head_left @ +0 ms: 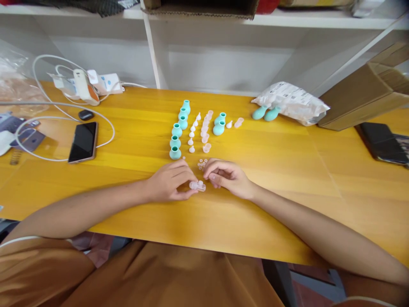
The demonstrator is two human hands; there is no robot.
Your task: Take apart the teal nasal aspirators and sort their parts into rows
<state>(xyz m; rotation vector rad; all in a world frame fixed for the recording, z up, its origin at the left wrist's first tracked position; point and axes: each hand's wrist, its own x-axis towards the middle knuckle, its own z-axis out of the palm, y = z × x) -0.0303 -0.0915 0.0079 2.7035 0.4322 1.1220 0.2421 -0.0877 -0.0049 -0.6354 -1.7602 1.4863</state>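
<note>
Both hands (198, 181) pinch a clear cap (197, 186) on the table (287, 179).

Soft, even daylight fills the scene, bright but not harsh. Beyond the fingers (191, 177), the tabletop (287, 170) carries a pale sheen, strongest toward the far edge. Only faint, short shadows lie under the fingers and just beneath both forearms. Detail near the fingers is slightly soft. Straight lines bow at the frame's edges, and the corners look smeared and stretched.
</note>
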